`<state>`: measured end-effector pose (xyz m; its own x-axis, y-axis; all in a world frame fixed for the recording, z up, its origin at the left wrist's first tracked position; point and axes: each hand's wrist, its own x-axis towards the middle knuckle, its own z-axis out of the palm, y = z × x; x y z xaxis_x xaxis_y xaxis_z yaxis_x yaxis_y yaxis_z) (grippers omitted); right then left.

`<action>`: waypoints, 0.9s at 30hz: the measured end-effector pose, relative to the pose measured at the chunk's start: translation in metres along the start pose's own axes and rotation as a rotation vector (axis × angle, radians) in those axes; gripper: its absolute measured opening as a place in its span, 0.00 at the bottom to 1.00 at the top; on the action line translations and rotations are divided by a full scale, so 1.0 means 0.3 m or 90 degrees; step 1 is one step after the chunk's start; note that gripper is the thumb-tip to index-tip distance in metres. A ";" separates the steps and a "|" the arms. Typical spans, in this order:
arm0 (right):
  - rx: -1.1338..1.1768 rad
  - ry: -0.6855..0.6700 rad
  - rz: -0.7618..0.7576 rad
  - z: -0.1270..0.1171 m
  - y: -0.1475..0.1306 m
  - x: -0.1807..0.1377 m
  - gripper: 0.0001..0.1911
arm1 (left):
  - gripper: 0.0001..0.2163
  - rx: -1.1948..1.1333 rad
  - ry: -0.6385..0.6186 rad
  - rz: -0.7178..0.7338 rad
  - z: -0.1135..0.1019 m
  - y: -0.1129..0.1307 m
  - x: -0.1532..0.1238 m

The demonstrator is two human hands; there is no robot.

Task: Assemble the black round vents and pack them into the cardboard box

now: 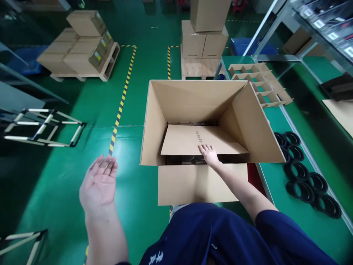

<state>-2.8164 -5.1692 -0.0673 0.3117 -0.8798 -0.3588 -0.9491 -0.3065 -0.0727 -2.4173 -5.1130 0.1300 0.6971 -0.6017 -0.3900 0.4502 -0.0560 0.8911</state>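
A large open cardboard box (154,121) stands in front of me with its flaps spread. Inside it lies a flat cardboard sheet (187,141) over dark items. My right hand (209,154) reaches into the box, fingers spread flat on the near edge of the sheet. My left hand (99,184) hovers open, palm up, to the left of the box above the green floor and holds nothing.
Black rings (302,173) lie on the green bench at right, with a cardboard divider grid (261,82) behind the box. Stacked cartons sit on pallets at far left (79,44) and far centre (205,36). Metal frames (41,127) stand left. Yellow-black floor tape (121,103) runs past.
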 end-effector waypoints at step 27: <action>0.650 -0.108 -0.573 -0.508 0.635 -0.514 0.20 | 0.25 0.948 -0.833 0.278 0.475 -1.010 -0.483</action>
<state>-3.0382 -5.1472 0.1161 0.8936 -0.4429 0.0731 -0.0588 -0.2770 -0.9591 -2.7342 -5.1225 -0.0504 -0.4368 -0.8155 -0.3797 -0.7949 0.1524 0.5872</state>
